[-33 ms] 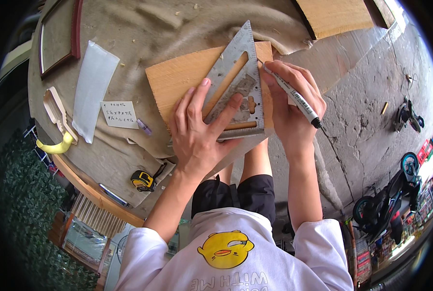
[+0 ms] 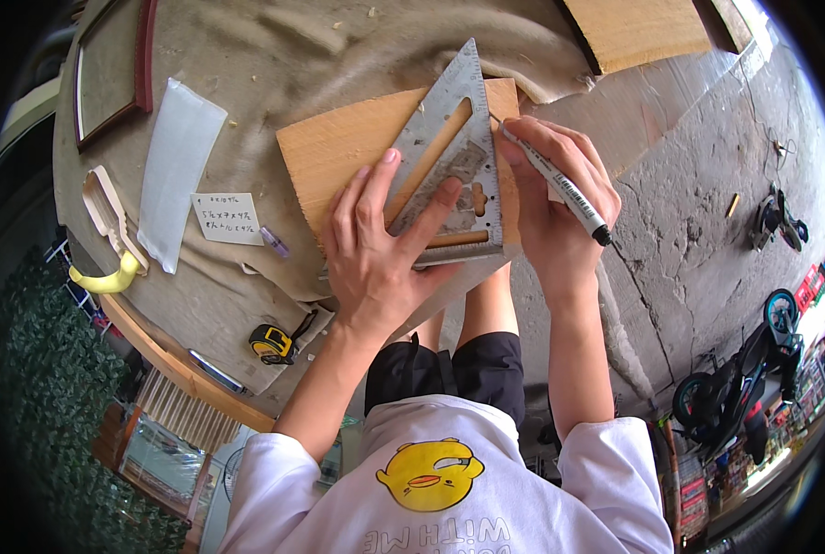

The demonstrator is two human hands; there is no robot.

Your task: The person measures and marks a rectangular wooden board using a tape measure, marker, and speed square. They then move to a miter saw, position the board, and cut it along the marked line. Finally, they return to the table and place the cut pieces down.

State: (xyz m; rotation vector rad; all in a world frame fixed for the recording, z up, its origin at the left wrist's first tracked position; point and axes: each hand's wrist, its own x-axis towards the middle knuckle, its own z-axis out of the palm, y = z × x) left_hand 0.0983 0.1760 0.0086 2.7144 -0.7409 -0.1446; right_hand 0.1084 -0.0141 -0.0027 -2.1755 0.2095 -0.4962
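Grey floor [image 2: 680, 175] with long cracks fills the right side, and green leaves [image 2: 52, 351] sit low on the left, past the desk. Brown, wrinkly cloth [image 2: 274, 55] covers the desk [image 2: 174, 367], which has a curved wooden rim on its left edge. A dark bike [image 2: 745, 383] with blue-green wheels stands well apart from the desk. More wood [image 2: 643, 32] lies at the desk's far right corner, and a red-brown frame [image 2: 145, 55] at its far left corner.

The tan board [image 2: 339, 138] lies by the desk's near edge, close to the person's legs. A metal triangle [image 2: 468, 74] lies flat on it. The left hand [image 2: 376, 263] is spread wide and presses the triangle down. The right hand [image 2: 565, 238] curls snugly around a white pen [image 2: 556, 177]. Toward the desk's left edge are a white card [image 2: 230, 224], a yellow and black tape measure [image 2: 272, 343] and a little purple thing [image 2: 274, 242].

The pen's tip is right beside the triangle's straight side, so this looks like the marking step. I think the next move needs the triangle held very still, with the tip hugging that side. I cannot tell if the tip touches the wood.
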